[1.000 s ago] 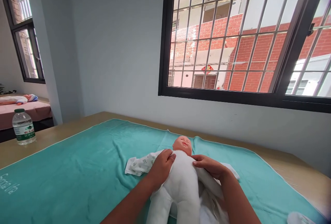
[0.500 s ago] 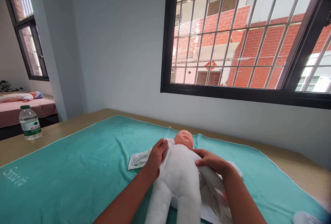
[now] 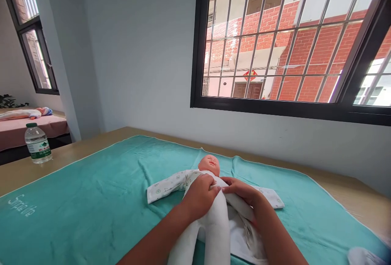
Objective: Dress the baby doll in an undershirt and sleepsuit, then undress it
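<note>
A baby doll (image 3: 217,224) with a white cloth body lies on its back, head away from me. Under it is a white patterned baby shirt (image 3: 166,185), opened out, with its sleeves spread to both sides. Across the doll's chest, my left hand (image 3: 201,195) pinches the shirt's left front flap, its fingers closed near the middle. My right hand (image 3: 242,191) is curled over the doll's upper side and arm, its fingertips at the chest close to my left hand. The shirt's other half lies loose below my right forearm.
A teal blanket (image 3: 91,208) covers much of the wooden table (image 3: 339,175). A water bottle (image 3: 38,144) stands at the left edge. A pale, partly cropped item (image 3: 363,256) lies at the lower right. Wall and barred window (image 3: 275,45) rise behind.
My left hand has moved right, drawing the shirt flap over the doll's chest. The left sleeve has come into fuller view. My right hand has shifted slightly left, and the hands are closer together.
</note>
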{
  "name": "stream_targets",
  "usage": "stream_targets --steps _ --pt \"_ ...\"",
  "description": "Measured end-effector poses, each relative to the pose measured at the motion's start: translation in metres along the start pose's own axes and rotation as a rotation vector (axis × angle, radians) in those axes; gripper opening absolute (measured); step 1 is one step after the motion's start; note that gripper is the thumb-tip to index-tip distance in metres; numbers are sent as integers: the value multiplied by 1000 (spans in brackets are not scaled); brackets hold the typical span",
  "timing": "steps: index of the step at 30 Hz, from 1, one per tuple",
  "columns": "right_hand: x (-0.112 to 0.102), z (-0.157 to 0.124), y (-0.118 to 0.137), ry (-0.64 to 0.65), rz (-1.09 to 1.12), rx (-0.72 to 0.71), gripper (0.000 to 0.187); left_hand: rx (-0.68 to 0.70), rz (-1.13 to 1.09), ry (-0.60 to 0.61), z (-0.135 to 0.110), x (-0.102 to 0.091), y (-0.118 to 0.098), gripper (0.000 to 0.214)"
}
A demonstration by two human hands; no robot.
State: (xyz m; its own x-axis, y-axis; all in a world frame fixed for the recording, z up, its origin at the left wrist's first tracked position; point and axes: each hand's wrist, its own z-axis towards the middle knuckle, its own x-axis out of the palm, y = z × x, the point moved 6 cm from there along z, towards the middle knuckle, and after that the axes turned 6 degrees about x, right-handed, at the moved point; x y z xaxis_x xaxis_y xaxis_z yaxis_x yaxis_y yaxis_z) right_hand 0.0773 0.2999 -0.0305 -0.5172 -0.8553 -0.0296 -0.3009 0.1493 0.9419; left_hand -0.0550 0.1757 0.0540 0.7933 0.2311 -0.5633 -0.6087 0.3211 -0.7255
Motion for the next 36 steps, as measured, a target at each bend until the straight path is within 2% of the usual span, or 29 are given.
stream_targets --steps 4,8,11,14,17,20,22,26,28,32,36 --pt "-6 -2 -4 -25 -18 28 56 139 316 75 -17 16 -24 12" --pt "-7 -5 -4 -57 -25 53 58 209 586 159 -31 32 -42 25" --pt "-4 -7 -3 -54 -31 51 55 194 659 171 -38 35 -45 24" --pt "-4 -7 -4 -41 -32 29 54 169 628 120 -52 26 -37 30" --pt "-6 -4 -7 -28 -11 -7 54 134 574 18 -79 8 -17 39" --pt "-10 0 -13 -4 10 6 54 63 490 -107 -107 -13 10 30" --pt "-12 2 -16 -1 3 20 55 -7 426 -179 -117 -24 25 26" --pt "-16 4 -15 -53 -61 -16 53 -35 263 -248 -113 -32 36 25" --pt "-16 3 -15 -73 -66 -25 53 -55 135 -225 -107 -30 38 23" --pt "-15 1 -18 -116 -67 -12 54 -128 -30 -165 -102 -22 43 37" --pt "-17 1 -17 -204 -178 -20 51 -151 -95 -261 -102 -21 47 23"
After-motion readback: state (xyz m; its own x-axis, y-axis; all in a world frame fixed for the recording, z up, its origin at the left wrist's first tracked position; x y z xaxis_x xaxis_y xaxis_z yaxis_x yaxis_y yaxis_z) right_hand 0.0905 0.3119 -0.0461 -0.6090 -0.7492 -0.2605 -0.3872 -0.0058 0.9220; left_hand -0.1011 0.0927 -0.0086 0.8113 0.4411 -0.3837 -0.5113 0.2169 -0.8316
